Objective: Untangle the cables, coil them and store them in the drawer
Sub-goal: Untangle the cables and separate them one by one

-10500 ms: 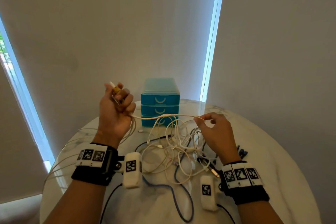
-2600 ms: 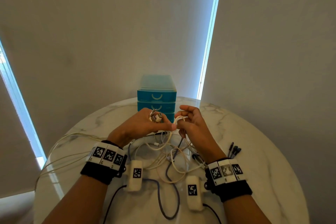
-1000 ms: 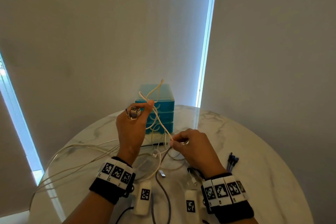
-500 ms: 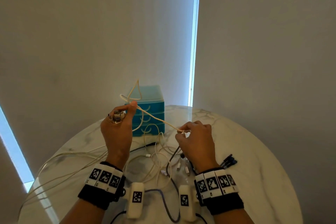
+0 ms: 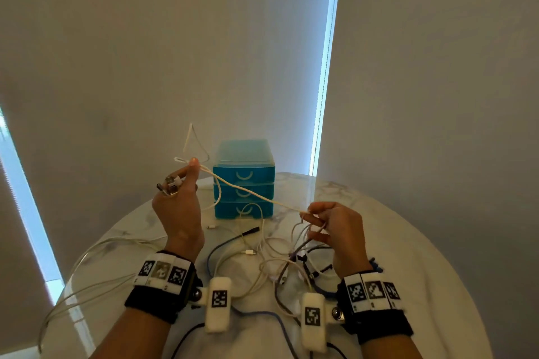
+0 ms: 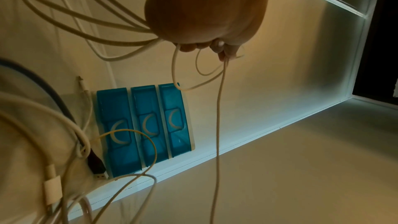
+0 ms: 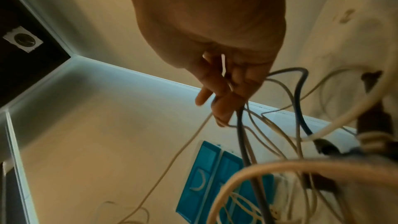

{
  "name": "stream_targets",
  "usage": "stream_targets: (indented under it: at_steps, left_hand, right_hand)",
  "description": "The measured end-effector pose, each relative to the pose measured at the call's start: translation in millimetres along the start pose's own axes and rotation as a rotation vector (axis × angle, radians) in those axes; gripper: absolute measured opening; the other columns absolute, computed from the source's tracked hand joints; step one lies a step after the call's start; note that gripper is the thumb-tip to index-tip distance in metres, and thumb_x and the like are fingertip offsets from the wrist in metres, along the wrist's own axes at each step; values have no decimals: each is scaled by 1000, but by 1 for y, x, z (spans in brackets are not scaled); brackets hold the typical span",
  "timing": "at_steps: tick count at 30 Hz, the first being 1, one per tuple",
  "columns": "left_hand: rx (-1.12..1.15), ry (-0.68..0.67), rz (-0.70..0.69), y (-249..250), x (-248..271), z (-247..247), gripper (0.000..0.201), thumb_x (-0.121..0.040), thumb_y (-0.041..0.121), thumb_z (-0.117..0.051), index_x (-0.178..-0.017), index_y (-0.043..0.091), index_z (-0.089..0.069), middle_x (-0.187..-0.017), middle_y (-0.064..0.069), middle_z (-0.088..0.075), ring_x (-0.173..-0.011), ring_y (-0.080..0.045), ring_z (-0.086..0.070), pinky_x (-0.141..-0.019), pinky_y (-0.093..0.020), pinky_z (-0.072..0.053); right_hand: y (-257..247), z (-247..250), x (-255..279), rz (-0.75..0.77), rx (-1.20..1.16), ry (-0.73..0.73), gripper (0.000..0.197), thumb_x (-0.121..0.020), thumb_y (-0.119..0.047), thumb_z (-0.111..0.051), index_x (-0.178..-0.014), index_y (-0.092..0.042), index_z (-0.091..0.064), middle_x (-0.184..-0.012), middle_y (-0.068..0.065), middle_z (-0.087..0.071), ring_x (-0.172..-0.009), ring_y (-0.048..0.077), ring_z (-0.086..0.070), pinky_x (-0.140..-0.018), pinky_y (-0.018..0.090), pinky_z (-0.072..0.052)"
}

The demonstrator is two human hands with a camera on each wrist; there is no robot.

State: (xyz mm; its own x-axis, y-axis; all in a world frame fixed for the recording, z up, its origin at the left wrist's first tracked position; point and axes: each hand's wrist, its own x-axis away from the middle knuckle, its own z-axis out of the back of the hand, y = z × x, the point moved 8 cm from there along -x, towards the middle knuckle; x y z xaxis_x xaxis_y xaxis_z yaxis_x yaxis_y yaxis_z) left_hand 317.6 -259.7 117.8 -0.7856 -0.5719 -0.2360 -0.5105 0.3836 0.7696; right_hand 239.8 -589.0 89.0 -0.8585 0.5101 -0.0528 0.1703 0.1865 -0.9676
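Observation:
A cream braided cable stretches taut between my two hands above the table. My left hand is raised left of the blue drawer unit, pinching the cable, with small loops standing above its fingertips and metal plugs showing between its fingers. In the left wrist view the cream cable runs from the left hand. My right hand pinches the cable's other stretch, lower and to the right. A tangle of white and dark cables lies on the table between my wrists. All three drawers are closed.
The round marble table carries the drawer unit at its far edge. Several pale cables trail off the left rim. A dark plug lies before the drawers. Small blue connectors sit right of my right wrist. Walls stand close behind.
My hands have drawn a little further apart, and the right hand has sunk lower and to the right, pulling the cream cable straighter. The left hand stays raised with its loops.

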Motion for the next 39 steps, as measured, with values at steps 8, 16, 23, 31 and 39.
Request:
stream_targets:
  at_steps: [8, 16, 23, 31, 39]
  left_hand:
    - [30, 12, -16, 3, -3, 1, 14, -91, 34, -87, -85, 24, -78, -71, 9, -68, -64, -7, -56, -67, -28, -47]
    - [-3, -103, 47, -2, -9, -3, 20, -89, 43, -87, -93, 24, -82, -62, 12, -57, -53, -4, -43, -59, -27, -37]
    - [-275, -453, 16, 7, 20, -35, 30, -88, 45, -85, -94, 16, -79, -57, 17, -56, -53, 0, -49, -61, -21, -43]
    - [-328, -579, 5, 15, 32, -48, 30, -82, 43, -90, -101, 22, -81, -86, 1, -82, -81, -8, -79, -69, -14, -57]
    - [-481, -748, -98, 17, 47, -56, 17, -91, 40, -84, -99, 25, -83, -90, 12, -82, -86, -4, -78, -74, -13, -57]
  right_hand:
    - [11, -31, 0, 237, 734, -237, 32, -94, -6, -64, -105, -31, -80, -106, -3, -72, -86, 10, -66, -72, 18, -48]
    - [-68, -54, -3, 583, 799, -118, 17, -86, -50, -85, -93, -35, -83, -106, -12, -65, -94, 1, -61, -83, 24, -49]
    - [-120, -68, -5, 451, 311, -34, 20, -97, -44, -76, -101, -25, -80, -78, -4, -80, -81, 12, -78, -82, 34, -59]
    - [-103, -93, 13, 236, -25, -263, 39, -100, -35, -75, -114, 1, -70, -92, 14, -82, -90, 26, -82, -78, 27, -65]
    - [-66, -101, 29, 155, -129, -353, 43, -99, -37, -73, -121, -1, -70, -104, 16, -82, -101, 28, -81, -85, 29, -66]
